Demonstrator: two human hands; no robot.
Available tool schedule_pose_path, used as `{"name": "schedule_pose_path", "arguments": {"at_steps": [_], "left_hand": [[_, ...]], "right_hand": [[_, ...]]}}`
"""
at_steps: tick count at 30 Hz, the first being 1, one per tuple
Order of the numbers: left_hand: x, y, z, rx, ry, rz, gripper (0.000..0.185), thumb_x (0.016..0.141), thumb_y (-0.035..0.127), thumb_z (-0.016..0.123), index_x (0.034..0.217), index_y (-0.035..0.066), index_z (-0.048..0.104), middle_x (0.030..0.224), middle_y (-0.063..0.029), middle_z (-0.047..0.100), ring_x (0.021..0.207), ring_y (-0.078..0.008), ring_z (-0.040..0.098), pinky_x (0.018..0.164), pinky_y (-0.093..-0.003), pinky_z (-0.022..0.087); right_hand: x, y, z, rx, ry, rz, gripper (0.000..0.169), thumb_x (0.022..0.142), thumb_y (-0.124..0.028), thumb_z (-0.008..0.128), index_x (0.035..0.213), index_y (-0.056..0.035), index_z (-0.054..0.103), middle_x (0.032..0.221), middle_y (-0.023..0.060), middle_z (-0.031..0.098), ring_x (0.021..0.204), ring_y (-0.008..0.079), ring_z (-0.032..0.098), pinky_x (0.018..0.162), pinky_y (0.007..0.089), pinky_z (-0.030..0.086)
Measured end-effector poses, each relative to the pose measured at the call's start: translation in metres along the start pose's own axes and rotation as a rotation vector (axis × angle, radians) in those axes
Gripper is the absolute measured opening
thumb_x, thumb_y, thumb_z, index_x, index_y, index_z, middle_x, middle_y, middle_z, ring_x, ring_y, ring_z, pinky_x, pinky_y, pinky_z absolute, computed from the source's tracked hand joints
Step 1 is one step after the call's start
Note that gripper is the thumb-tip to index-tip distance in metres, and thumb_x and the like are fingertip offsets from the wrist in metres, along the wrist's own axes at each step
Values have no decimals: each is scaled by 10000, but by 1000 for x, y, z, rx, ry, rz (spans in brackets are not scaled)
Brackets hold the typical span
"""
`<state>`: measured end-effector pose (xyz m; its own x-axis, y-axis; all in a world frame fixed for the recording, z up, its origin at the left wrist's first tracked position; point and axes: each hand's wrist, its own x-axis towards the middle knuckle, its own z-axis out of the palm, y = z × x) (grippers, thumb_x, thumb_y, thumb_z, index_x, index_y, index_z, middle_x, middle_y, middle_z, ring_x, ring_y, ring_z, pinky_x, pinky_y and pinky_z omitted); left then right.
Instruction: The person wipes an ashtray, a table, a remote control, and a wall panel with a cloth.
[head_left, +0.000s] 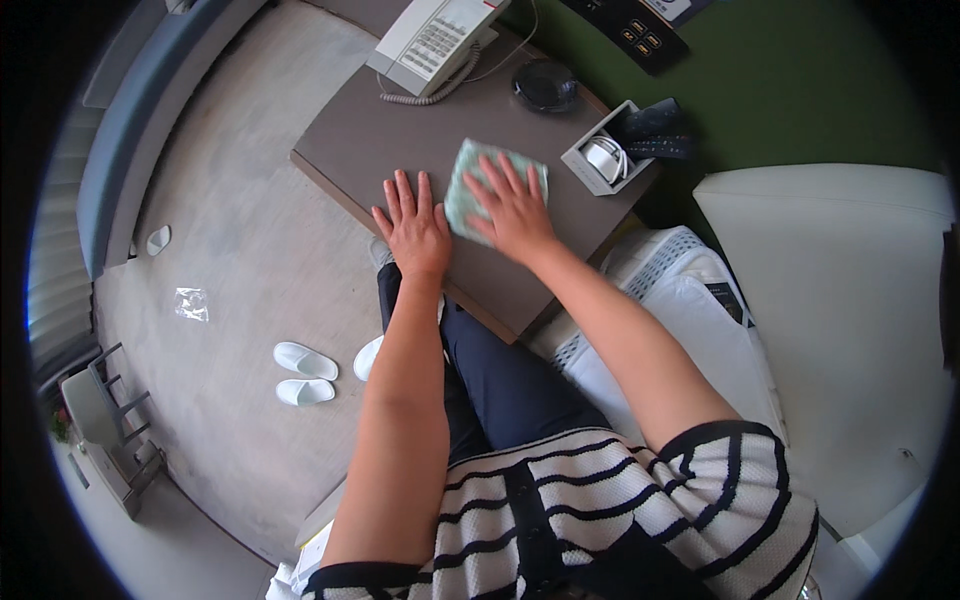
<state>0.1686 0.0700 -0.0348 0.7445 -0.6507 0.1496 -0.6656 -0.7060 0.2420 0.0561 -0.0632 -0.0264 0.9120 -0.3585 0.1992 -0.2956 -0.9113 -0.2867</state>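
Observation:
My right hand (514, 210) lies flat, fingers spread, on a folded pale green cloth (463, 180) on the top of a brown bedside table (495, 289). To its left my left hand (416, 232) rests palm down near the table's edge, its fingers apart and nothing in it; its thumb is close beside the cloth. A white corded telephone (437, 45) stands at the table's far left, and a dark glass ashtray (545, 85) is near the far edge. A grey box (589, 174) at the right holds a white coiled cable (606, 159) and dark remote controls (656, 131).
A mattress edge (675, 345) with white bedding lies close on the right, below a pale padded headboard (832, 300). A black switch panel (637, 34) is on the green wall. White slippers (306, 361) and a clear plastic wrapper (192, 304) lie on the floor at left.

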Motion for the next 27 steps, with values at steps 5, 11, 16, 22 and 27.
{"name": "schedule_pose_path", "arguments": {"at_steps": [5, 11, 16, 22, 27], "left_hand": [[3, 1, 1, 21, 27, 11, 515, 940, 294, 465, 1434, 166, 391, 1539, -123, 252, 1427, -330, 203, 1123, -584, 134], [4, 5, 0, 11, 14, 18, 529, 931, 297, 475, 1439, 174, 385, 1543, -118, 247, 1431, -326, 196, 1122, -580, 139], [1, 1, 4, 7, 20, 1, 541, 913, 279, 507, 1432, 177, 396, 1547, -104, 247, 1432, -309, 201, 1126, -569, 142], [2, 5, -9, -32, -9, -9, 540, 921, 272, 493, 1439, 167, 381, 1553, -104, 228, 1435, -311, 188, 1129, -568, 132], [9, 12, -9, -30, -57, -2, 581, 912, 250, 519, 1457, 149, 344, 1565, -99, 193, 1448, -305, 146, 1126, -590, 107]], "right_hand": [[-93, 14, -36, 35, -74, 108, 675, 804, -381, 684, 1406, -240, 414, 1516, 71, 290, 1420, 325, 215, 1097, 606, 168], [-49, -11, -20, -10, 56, 359, 752, 766, -469, 693, 1406, -199, 405, 1520, 125, 273, 1415, 384, 192, 1073, 661, 137], [-59, -46, -15, 140, -107, 23, 714, 760, -388, 702, 1391, -194, 429, 1521, 100, 274, 1419, 333, 204, 1093, 614, 172], [-96, 6, -57, 385, -18, 193, 461, 766, 45, 568, 1194, -124, 600, 1261, 116, 587, 1241, 292, 505, 1035, 484, 371], [-4, 48, -220, 284, 713, 200, 486, 809, 97, 507, 1255, -79, 585, 1287, 131, 585, 1239, 298, 522, 1059, 393, 375]]}}
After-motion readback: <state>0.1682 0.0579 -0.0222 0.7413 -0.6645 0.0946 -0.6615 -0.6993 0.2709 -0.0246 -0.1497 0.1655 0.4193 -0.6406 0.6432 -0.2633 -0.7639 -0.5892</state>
